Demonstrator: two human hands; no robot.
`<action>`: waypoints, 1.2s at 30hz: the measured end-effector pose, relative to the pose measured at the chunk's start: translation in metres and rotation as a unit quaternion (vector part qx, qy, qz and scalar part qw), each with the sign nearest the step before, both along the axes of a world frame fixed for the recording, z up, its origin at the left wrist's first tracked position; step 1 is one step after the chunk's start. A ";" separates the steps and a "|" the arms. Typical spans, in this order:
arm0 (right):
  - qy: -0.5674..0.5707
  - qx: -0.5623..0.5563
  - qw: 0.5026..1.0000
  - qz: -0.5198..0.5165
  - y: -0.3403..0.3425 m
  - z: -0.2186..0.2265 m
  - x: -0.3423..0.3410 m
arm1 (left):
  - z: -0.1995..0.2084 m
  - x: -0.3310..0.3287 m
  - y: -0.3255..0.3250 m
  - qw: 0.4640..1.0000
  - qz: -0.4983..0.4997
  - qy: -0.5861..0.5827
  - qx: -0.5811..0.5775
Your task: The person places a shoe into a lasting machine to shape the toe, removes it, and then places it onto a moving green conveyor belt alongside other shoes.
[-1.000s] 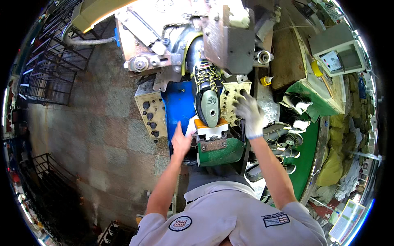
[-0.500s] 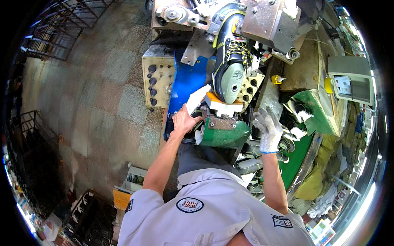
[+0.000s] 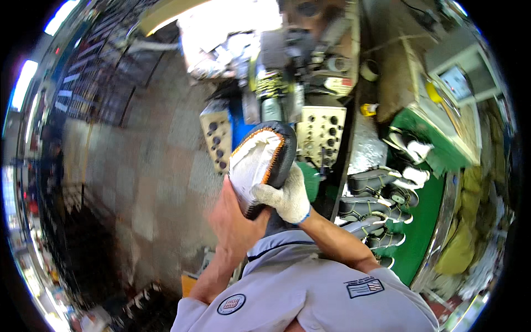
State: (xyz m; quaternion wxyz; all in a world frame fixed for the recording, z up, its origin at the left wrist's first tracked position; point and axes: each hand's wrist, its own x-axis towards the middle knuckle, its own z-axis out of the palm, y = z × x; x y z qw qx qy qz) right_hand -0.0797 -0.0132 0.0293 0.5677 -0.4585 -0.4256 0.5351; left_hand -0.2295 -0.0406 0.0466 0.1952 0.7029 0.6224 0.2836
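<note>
1 small screen sits in a grey box at the right end of the green bench, its face pale blue-white. 2 control panels, cream with rows of dark round knobs, stand on the machine front.

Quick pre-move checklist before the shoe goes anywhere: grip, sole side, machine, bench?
1. Both hands on the shoe: ok; bare left hand under its lower end, gloved right hand on its side.
2. Bottom turned toward the camera: ok; white insole with orange stitching shows.
3. Shoe away from the machine: ok; held up in front of it.
4. Upper free of damage: cannot tell; blurred.
5. Finished shoes lined up on the green bench: ok.
</note>
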 end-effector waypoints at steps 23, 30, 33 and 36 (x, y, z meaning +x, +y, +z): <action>-0.053 -0.115 0.967 -0.223 -0.231 -0.073 0.187 | -0.046 0.275 0.004 0.586 -0.572 -0.185 -0.543; -0.032 -0.171 0.970 -0.172 -0.251 -0.068 0.215 | -0.072 0.298 -0.010 0.550 -0.609 -0.190 -0.539; -0.041 -0.160 0.974 -0.157 -0.253 -0.077 0.222 | -0.077 0.300 -0.012 0.545 -0.597 -0.182 -0.559; 0.046 -0.123 0.976 -0.176 -0.262 -0.091 0.226 | -0.074 0.305 -0.025 0.614 -0.595 -0.119 -0.505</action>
